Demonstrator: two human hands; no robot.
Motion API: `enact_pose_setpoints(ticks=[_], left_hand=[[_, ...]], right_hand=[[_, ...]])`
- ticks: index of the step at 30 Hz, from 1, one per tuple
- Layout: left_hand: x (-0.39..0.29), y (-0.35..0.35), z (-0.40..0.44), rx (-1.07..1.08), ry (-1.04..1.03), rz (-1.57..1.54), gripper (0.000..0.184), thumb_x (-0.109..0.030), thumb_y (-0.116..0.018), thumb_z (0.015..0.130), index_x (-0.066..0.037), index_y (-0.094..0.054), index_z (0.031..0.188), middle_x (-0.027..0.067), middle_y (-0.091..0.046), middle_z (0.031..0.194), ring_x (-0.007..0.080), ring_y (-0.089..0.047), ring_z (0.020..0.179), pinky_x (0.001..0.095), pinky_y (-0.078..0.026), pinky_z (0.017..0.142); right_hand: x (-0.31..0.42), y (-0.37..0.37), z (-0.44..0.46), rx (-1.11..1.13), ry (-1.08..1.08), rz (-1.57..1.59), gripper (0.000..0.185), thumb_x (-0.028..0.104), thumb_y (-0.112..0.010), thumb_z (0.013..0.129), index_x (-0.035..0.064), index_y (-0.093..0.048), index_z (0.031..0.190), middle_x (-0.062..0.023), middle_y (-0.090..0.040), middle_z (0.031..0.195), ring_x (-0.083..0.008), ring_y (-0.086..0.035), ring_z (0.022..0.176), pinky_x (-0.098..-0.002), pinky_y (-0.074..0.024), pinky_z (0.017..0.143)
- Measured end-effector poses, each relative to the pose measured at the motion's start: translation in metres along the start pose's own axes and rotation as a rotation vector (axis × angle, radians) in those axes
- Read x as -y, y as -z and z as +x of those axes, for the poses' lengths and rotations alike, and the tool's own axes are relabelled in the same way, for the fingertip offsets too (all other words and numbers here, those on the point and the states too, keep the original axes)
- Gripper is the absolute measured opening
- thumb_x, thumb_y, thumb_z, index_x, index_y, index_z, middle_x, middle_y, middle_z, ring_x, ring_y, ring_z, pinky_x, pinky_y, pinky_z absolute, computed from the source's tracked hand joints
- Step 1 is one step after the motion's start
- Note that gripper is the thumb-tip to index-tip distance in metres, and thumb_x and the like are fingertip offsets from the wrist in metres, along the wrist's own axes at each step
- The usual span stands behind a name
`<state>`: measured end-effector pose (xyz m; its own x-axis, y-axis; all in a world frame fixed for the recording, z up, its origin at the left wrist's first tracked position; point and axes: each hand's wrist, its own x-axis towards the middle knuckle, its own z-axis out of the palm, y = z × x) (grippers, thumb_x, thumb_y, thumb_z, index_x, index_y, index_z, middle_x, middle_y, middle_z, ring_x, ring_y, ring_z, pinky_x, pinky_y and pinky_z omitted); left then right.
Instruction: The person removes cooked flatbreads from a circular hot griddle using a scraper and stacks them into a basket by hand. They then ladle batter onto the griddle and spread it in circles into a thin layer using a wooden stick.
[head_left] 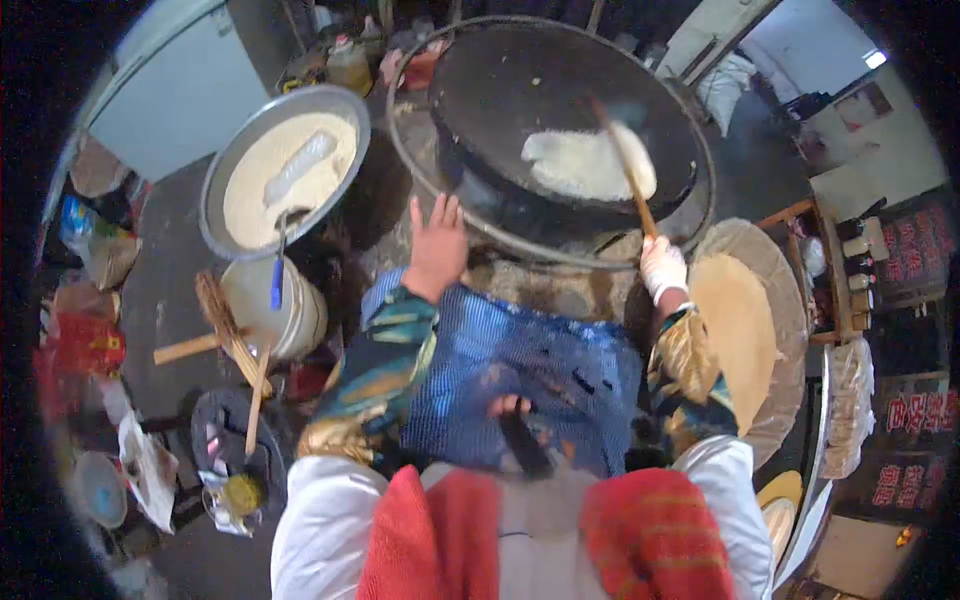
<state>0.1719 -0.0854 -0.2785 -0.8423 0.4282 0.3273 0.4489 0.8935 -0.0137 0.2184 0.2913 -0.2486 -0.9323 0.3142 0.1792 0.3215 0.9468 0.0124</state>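
Note:
My right hand, in a pale glove, is closed round the lower end of a long wooden stick. The stick reaches over a pale patch of batter on a large round black griddle. Bare and with fingers spread, my left hand is at the near left part of the metal ring around the griddle; whether it touches the ring is hard to tell.
A metal bowl of batter with a blue-handled ladle stands left, above a white bucket. Thin round flatbreads lie at the right. Wooden shelves with bottles are farther right.

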Motion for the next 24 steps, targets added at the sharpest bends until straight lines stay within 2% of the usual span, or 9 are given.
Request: enact_pose_setpoints(ticks=[3,5,7,9,13,15,20,21,24], left_hand=[[-0.015,0.025,0.003,0.076,0.038,-0.047,0.045,-0.015,-0.047,0.08,0.003,-0.052,0.121,0.0165,-0.045,0.133,0.028,-0.034,0.131,0.0597,-0.01,0.107],[-0.039,0.024,0.002,-0.027,-0.014,-0.166,0.046,-0.015,-0.049,0.079,0.004,-0.052,0.121,0.0176,-0.045,0.132,0.029,-0.035,0.13,0.06,-0.01,0.107],[-0.067,0.015,-0.011,-0.093,-0.085,-0.3,0.047,-0.015,-0.05,0.078,0.005,-0.051,0.12,0.0188,-0.046,0.131,0.0299,-0.036,0.129,0.0603,-0.011,0.106],[-0.077,-0.005,-0.015,-0.156,-0.106,-0.118,0.047,-0.016,-0.051,0.077,0.007,-0.052,0.118,0.0201,-0.049,0.128,0.0317,-0.038,0.127,0.0609,-0.013,0.106],[-0.065,-0.004,-0.012,-0.148,-0.113,-0.094,0.046,-0.014,-0.048,0.078,0.01,-0.052,0.117,0.0207,-0.051,0.126,0.032,-0.04,0.125,0.0613,-0.015,0.105],[-0.057,-0.005,-0.01,-0.163,-0.137,-0.011,0.045,-0.013,-0.045,0.08,0.009,-0.051,0.119,0.0198,-0.052,0.125,0.0317,-0.042,0.124,0.0616,-0.015,0.105],[-0.041,-0.006,-0.007,-0.095,-0.123,0.042,0.045,-0.013,-0.044,0.082,0.005,-0.05,0.123,0.0168,-0.051,0.127,0.0293,-0.041,0.125,0.0613,-0.013,0.106],[-0.039,-0.005,-0.006,-0.077,-0.102,0.07,0.045,-0.013,-0.044,0.082,0.005,-0.05,0.123,0.0159,-0.05,0.128,0.0285,-0.04,0.126,0.0611,-0.012,0.106],[-0.035,-0.007,-0.007,-0.045,-0.079,0.071,0.045,-0.013,-0.044,0.082,0.003,-0.05,0.123,0.0146,-0.048,0.131,0.0276,-0.038,0.128,0.0607,-0.011,0.106]], right_hand=[[0.019,0.019,-0.012,0.004,0.042,0.06,0.035,0.038,-0.039,0.093,0.0052,-0.051,0.09,-0.0233,-0.062,0.078,-0.0414,-0.061,0.077,-0.0529,-0.0467,0.071],[0.022,0.013,-0.025,0.204,0.097,0.0,0.036,0.04,-0.039,0.092,0.0059,-0.05,0.093,-0.0253,-0.062,0.081,-0.0438,-0.059,0.078,-0.0531,-0.0456,0.074],[-0.011,-0.012,-0.009,0.13,-0.092,0.024,0.037,0.041,-0.038,0.092,0.0054,-0.049,0.094,-0.0247,-0.062,0.081,-0.0447,-0.059,0.077,-0.0539,-0.046,0.072],[-0.013,-0.008,0.001,0.003,-0.001,-0.06,0.038,0.04,-0.038,0.092,0.0055,-0.052,0.091,-0.0232,-0.062,0.082,-0.0416,-0.061,0.078,-0.0522,-0.0477,0.071],[0.012,0.019,-0.01,0.145,-0.012,-0.039,0.043,0.044,-0.034,0.093,0.0057,-0.054,0.095,-0.0236,-0.063,0.09,-0.0427,-0.059,0.086,-0.051,-0.0463,0.077],[-0.008,0.003,-0.001,0.139,-0.164,-0.064,0.042,0.043,-0.037,0.093,0.0055,-0.055,0.097,-0.0253,-0.062,0.091,-0.043,-0.058,0.088,-0.0507,-0.0459,0.078],[0.011,0.011,-0.008,0.036,-0.001,0.111,0.043,0.044,-0.039,0.092,0.0067,-0.058,0.085,-0.026,-0.061,0.084,-0.0447,-0.058,0.084,-0.0527,-0.0451,0.074],[0.025,0.022,-0.021,0.135,0.024,0.086,0.041,0.043,-0.039,0.092,0.007,-0.057,0.085,-0.0272,-0.06,0.083,-0.0465,-0.057,0.083,-0.0541,-0.0437,0.074],[-0.009,-0.006,-0.004,0.11,-0.078,0.021,0.042,0.043,-0.039,0.092,0.0059,-0.058,0.088,-0.0268,-0.061,0.084,-0.0465,-0.057,0.084,-0.0535,-0.0444,0.076]])
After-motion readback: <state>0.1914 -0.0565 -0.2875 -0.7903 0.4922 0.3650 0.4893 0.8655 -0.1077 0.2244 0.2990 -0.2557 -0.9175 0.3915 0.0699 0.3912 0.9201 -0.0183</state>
